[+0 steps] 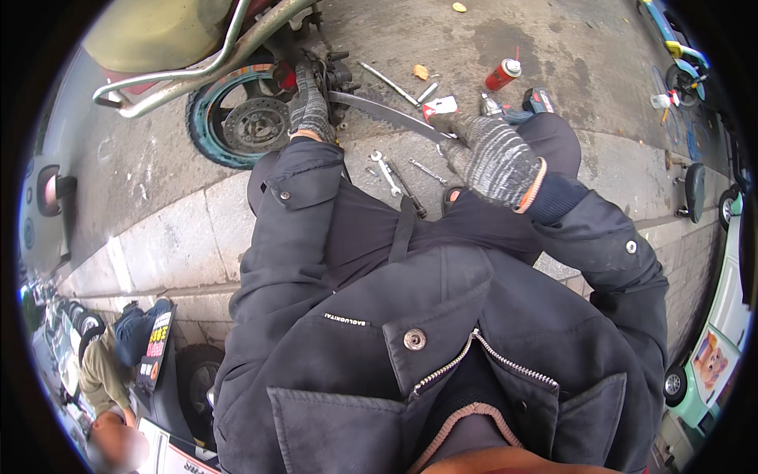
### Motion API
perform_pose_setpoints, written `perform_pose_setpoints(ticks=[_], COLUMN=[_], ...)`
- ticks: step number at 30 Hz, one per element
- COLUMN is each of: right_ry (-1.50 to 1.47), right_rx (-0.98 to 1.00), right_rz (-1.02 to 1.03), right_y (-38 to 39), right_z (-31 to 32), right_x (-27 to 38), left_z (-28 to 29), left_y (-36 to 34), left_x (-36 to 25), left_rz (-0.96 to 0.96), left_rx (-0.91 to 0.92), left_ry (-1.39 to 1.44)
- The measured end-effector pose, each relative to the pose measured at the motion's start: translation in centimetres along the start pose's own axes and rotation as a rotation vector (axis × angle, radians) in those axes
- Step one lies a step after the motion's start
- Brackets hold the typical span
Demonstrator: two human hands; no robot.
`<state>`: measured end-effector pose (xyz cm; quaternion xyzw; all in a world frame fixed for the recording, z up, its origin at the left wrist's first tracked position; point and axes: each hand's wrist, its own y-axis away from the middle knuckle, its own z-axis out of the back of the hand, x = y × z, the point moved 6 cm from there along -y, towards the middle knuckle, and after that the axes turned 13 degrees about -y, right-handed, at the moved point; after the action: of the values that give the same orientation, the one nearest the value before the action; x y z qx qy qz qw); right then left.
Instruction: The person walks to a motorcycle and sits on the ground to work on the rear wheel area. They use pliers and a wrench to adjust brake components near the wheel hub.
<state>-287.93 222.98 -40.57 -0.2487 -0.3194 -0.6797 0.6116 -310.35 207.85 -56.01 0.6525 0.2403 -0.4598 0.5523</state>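
Note:
A motorbike wheel [257,126] with a blue-edged tyre and a brake disc lies at the upper left, under the bike's metal frame tube [229,67]. My left hand [310,110], in a grey knitted glove, reaches to the dark mechanical part [339,79] beside the wheel. Its fingers look closed, but what they grip is hidden. My right hand [496,162], gloved alike, is closed round one end of a long, flat grey strip [387,113]. The strip slants up leftward, and its far end comes close to the part by my left hand; I cannot tell whether they touch.
Spanners [385,174] and a socket bar [427,170] lie between my knees. Beyond are a long metal rod [389,83], a red spray can [503,74], a red-and-white packet [440,108] and a cordless power tool [537,101]. Another person [106,367] is at the lower left.

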Motion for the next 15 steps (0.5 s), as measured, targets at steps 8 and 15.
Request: perform_pose_setpoints(ticks=[8, 15], right_ry=[-0.150, -0.163], right_rx=[-0.127, -0.175], right_rz=[0.024, 0.056], right_y=[-1.0, -1.6], right_z=[-5.0, -6.2], right_x=[-2.0, -3.2], left_z=[4.3, 6.8], left_y=[-2.3, -3.8], left_x=[2.6, 4.9], left_rz=[0.007, -0.247], left_rx=[-0.252, -0.584], left_ry=[0.039, -0.394])
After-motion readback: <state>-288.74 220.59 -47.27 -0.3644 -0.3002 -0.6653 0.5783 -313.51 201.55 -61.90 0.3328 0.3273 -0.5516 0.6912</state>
